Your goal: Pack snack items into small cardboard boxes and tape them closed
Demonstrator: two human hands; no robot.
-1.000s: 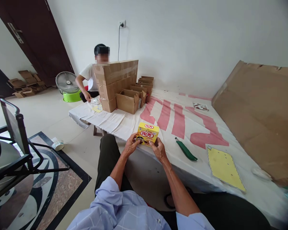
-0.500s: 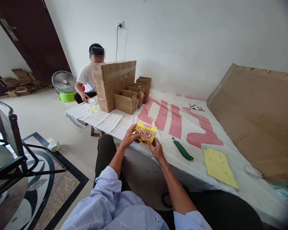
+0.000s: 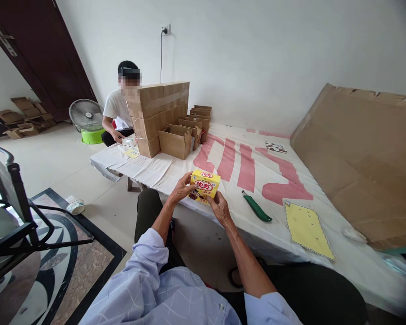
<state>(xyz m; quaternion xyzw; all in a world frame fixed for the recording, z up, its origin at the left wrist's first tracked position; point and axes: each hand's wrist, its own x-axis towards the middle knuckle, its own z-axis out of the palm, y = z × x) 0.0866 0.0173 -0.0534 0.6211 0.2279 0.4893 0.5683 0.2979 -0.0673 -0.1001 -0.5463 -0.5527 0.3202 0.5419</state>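
A small yellow snack box (image 3: 205, 184) with red lettering is held up between my two hands at the near edge of the cloth-covered table (image 3: 155, 169). My left hand (image 3: 182, 188) grips its left side, thumb across the front. On the lower right side, my right hand (image 3: 219, 207) is closed round the box, its thumb on the front face. Both hands hide the box's side edges. To the right of my right hand lies a green-handled cutter (image 3: 257, 206), and farther right a yellow sheet (image 3: 308, 229) rests flat.
Stacked cardboard cartons (image 3: 149, 128) stand at the table's far left, with open cartons (image 3: 175, 141) beside them. Behind the stack sits a person (image 3: 113, 108). A large cardboard sheet (image 3: 355, 158) leans at right. A metal-framed chair (image 3: 20, 198) and a fan (image 3: 86, 115) are on the left.
The snack box stays in both my hands, with its front tilted slightly differently. The whole view has shifted a little. The cutter and yellow sheet lie where they were.
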